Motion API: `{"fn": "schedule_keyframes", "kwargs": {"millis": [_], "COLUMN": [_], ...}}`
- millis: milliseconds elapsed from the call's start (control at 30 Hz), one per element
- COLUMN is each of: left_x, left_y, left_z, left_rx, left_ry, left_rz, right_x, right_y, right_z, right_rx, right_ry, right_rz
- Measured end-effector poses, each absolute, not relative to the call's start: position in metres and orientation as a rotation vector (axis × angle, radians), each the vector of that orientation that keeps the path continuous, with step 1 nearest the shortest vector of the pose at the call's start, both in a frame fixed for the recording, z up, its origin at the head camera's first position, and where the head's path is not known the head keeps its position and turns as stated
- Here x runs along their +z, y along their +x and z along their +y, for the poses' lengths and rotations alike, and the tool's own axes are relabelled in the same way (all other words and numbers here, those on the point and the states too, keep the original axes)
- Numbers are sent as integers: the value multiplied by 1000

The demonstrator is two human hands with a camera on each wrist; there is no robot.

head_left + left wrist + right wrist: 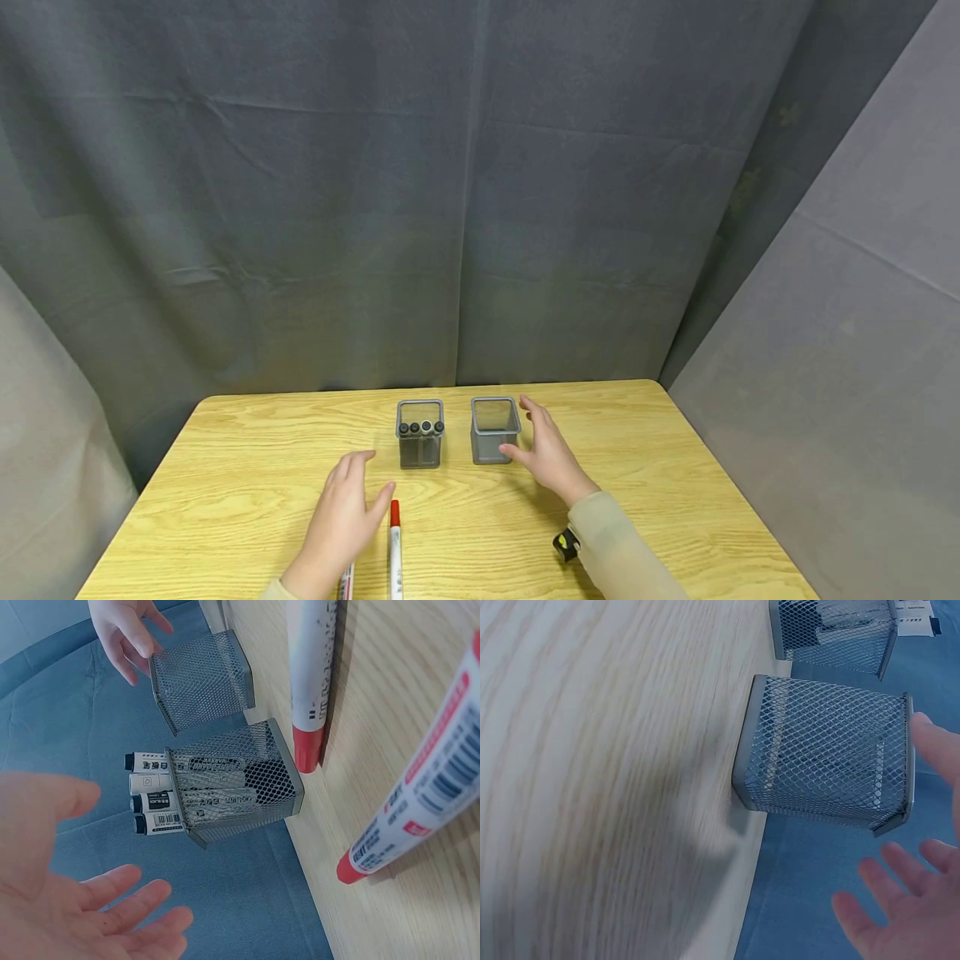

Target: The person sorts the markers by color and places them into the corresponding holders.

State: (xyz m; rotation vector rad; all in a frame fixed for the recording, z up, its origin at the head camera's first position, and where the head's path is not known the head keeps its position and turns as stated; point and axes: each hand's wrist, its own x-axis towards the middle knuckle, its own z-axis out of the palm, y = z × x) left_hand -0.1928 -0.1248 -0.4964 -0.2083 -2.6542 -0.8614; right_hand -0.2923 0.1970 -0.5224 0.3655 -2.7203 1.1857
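Observation:
Two grey metal mesh pen holders stand side by side on the table. The left pen holder (420,452) contains several black-capped whiteboard markers (161,801), standing in a row. The right pen holder (825,750) shows bare mesh with no pens inside. Beside that one is my right hand (553,458), fingers spread, the thumb right at its rim and the other fingers around its far side. My left hand (341,515) hovers in front of the filled holder with fingers apart, holding nothing. By its thumb lies a red-capped marker (396,550).
A second red-capped marker (412,780) lies partly under the left forearm in the head view. The wooden table (262,467) ends at a grey curtain (375,208) behind the holders. A small black device (566,545) sits at the right wrist.

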Motion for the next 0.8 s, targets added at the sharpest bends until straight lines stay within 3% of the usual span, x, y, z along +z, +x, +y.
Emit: {"fn": "schedule_keyframes", "kwargs": {"millis": [800], "left_x": [-500], "left_y": [-175], "left_z": [-129], "left_rx": [-886], "left_ry": [-203], "left_rz": [-2791], "right_x": [-536], "right_y": [-308], "right_z": [192], "right_rx": [1223], "right_ry": [356], "right_rz": [-2796]}}
